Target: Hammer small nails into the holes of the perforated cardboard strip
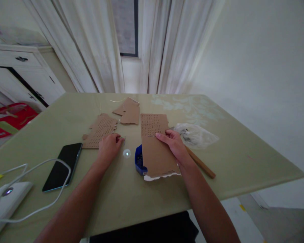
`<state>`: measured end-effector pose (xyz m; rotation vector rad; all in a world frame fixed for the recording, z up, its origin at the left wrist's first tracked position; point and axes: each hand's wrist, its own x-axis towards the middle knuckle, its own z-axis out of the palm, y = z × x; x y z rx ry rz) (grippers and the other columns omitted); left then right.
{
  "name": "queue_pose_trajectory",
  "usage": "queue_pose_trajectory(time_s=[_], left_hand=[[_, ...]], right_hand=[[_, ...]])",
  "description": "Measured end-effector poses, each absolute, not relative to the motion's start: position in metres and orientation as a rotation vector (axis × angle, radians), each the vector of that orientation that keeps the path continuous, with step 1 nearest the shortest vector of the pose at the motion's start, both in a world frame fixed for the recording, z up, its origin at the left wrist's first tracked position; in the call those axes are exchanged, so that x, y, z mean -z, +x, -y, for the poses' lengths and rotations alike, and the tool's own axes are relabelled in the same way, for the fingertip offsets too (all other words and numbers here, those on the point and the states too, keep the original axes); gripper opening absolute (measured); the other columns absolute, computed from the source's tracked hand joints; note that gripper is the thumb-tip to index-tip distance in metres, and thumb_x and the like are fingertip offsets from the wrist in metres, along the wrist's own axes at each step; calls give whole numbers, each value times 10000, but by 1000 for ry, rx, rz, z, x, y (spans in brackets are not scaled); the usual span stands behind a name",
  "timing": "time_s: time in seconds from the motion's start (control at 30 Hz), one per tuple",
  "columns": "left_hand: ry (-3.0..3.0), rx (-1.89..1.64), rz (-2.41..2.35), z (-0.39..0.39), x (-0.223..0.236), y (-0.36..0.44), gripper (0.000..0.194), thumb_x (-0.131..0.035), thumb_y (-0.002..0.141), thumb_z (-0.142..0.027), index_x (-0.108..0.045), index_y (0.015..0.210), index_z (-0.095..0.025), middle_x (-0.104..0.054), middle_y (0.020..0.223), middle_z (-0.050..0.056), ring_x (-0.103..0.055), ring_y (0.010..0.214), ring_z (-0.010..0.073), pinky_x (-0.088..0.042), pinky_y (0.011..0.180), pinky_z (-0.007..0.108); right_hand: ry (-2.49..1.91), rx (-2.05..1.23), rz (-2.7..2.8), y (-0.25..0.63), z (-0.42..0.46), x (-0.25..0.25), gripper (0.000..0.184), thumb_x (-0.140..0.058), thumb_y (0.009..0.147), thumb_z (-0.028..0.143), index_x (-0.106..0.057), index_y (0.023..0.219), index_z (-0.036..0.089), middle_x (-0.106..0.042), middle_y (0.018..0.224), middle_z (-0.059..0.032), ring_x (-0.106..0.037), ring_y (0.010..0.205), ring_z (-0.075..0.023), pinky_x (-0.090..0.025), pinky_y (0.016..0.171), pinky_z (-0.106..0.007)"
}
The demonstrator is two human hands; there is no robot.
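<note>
My right hand (174, 143) grips a brown cardboard sheet (157, 157) by its right edge, thumb on top. Rows of small holes cover its far half, with a line of small shiny bits near the thumb. Partly beneath the sheet is a blue tray (140, 162) with dark contents. My left hand (109, 145) is closed in a pinch at the right side of another perforated cardboard piece (101, 130). Something tiny shows at its fingertips, too small to name. A small round clear object (127, 153) lies between the hands.
Torn cardboard scraps (130, 113) lie farther back. Right of my right hand are a clear plastic bag (196, 135) and a wooden handle (201, 163). A phone (62, 168), a white cable (47, 206) and a white power strip (10, 202) occupy the table's left side.
</note>
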<state>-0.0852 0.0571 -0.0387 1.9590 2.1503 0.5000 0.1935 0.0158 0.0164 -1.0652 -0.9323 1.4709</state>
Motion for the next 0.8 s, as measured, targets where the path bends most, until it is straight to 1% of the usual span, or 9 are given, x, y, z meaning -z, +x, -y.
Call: queue_pose_trajectory(time_s=[0.13,0.2,0.27,0.33,0.4,0.47,0.53,0.67,0.8], left_hand=[[1961,-544,-2137,-55,38,-83,238,-680,997,-325,-845,1104,-191,-849,1017,134,-783,981,329,-542,830,407],[1978,-653,-2110,-51,35,-79,260,-659,1012,-333,-833,1149,-197,-844,1035,117,-779,970,303,-547,843,395],[2021,-946,-1965,-44,29,-72,275,-649,1029,-371,-826,1166,-211,-831,1044,96,-762,918,258,-551,823,366],[2054,-1301,-1637,-35,23,-62,266,-673,1030,-404,-824,1150,-222,-815,1038,80,-731,852,215,-548,758,327],[2062,-1479,-1292,-25,18,-51,223,-709,1023,-378,-815,1156,-232,-814,1057,72,-714,845,193,-544,717,298],[2075,-1528,-1086,-16,15,-43,138,-732,1011,-295,-805,1113,-237,-817,1076,67,-716,878,183,-547,713,278],[2085,-1542,-1004,-10,14,-37,80,-733,993,-209,-789,1044,-236,-814,1061,59,-716,894,175,-545,708,260],[2082,-1567,-974,-6,14,-32,125,-711,965,-110,-737,949,-231,-789,984,29,-697,853,151,-528,683,229],[2105,-1597,-954,-4,12,-31,161,-698,963,-81,-703,902,-229,-784,977,13,-695,853,142,-518,681,226]], right_hand=[[-1048,-1487,927,193,-15,-16,467,-1064,630,477,-863,923,173,-854,909,-102,-795,732,-250,-625,638,-303],[-1030,-1502,929,193,-14,-16,471,-1065,634,476,-865,931,171,-853,903,-100,-798,735,-249,-627,643,-297],[-1008,-1526,940,193,-13,-15,475,-1066,640,476,-866,943,170,-854,908,-101,-802,736,-248,-633,655,-298],[-982,-1552,961,193,-12,-14,468,-1064,660,472,-865,961,174,-856,928,-100,-806,745,-245,-641,676,-303],[-954,-1558,989,193,-10,-14,453,-1055,695,471,-865,988,183,-860,960,-96,-813,768,-243,-648,703,-307],[-938,-1545,1013,194,-8,-13,440,-1044,724,477,-862,1005,191,-863,982,-93,-819,786,-245,-651,722,-313],[-944,-1526,1031,194,-6,-14,432,-1039,739,478,-859,1009,194,-863,984,-92,-823,799,-251,-653,727,-317],[-945,-1541,1057,195,-2,-16,410,-1036,747,465,-859,1000,194,-862,962,-86,-824,786,-251,-650,703,-310],[-933,-1573,1057,194,0,-18,392,-1031,749,454,-859,986,193,-858,939,-80,-819,760,-244,-644,683,-302]])
